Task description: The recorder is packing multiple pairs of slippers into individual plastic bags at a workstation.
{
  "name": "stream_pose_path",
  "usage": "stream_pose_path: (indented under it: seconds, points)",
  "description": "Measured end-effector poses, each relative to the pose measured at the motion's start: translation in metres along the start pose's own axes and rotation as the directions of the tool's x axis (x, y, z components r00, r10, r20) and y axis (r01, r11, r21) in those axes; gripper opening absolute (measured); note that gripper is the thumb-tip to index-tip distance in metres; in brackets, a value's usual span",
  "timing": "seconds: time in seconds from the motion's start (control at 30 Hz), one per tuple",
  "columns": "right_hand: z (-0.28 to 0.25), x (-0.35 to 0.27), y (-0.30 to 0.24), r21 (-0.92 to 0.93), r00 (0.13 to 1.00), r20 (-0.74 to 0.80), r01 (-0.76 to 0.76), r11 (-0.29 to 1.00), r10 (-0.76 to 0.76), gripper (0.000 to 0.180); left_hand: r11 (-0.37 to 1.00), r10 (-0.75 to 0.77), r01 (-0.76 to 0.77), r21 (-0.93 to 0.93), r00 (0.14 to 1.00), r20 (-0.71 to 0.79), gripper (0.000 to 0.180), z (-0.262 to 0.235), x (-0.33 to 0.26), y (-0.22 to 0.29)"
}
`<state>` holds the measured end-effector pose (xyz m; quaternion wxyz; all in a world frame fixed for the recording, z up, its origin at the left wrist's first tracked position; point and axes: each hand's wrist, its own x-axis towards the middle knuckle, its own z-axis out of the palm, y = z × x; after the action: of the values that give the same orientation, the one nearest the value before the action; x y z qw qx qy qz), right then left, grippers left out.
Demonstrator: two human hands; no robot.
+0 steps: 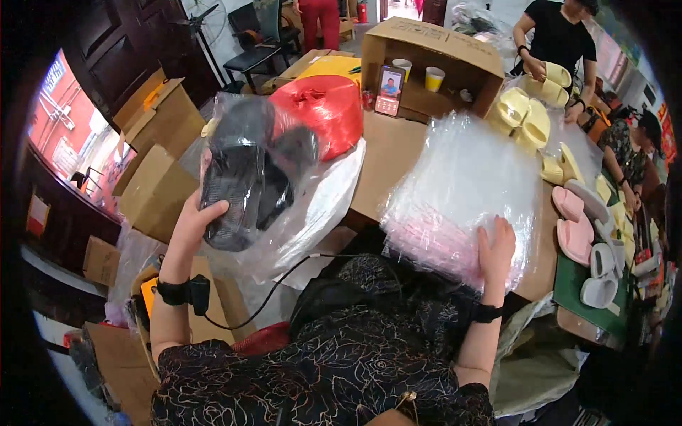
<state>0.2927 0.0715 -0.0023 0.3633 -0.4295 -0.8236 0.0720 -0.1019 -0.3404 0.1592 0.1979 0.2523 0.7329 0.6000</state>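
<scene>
My left hand [193,221] grips a clear plastic bag [245,167] holding a pair of black slippers, raised at the left above my lap. My right hand [495,250] lies flat with fingers spread on a stack of clear plastic bags [462,192] on the cardboard-covered table [387,153]. Both wrists wear black bands; a cable runs from the left one.
A red plastic bundle [323,110] lies behind the bagged slippers. An open cardboard box [433,53] holds cups and a phone [389,91]. Yellow, pink and white slippers [568,206] line the right side. Another person [558,42] handles yellow slippers at the back. Cardboard boxes [153,156] stand left.
</scene>
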Motion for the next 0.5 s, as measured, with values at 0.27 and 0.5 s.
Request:
stream_pose_path:
  seconds: [0.27, 0.5]
  points:
    - [0.012, -0.007, 0.008, 0.022, 1.0, 0.014, 0.006, 1.0, -0.006, 0.045, 0.922, -0.354, 0.323, 0.215, 0.927, 0.125, 0.04, -0.048, -0.02, -0.024]
    - [0.008, -0.01, 0.005, 0.036, 0.999, -0.024, 0.041, 0.999, -0.04, 0.044, 0.719, -0.492, 0.273, 0.639, 0.849, 0.191, 0.041, -0.024, 0.013, -0.021]
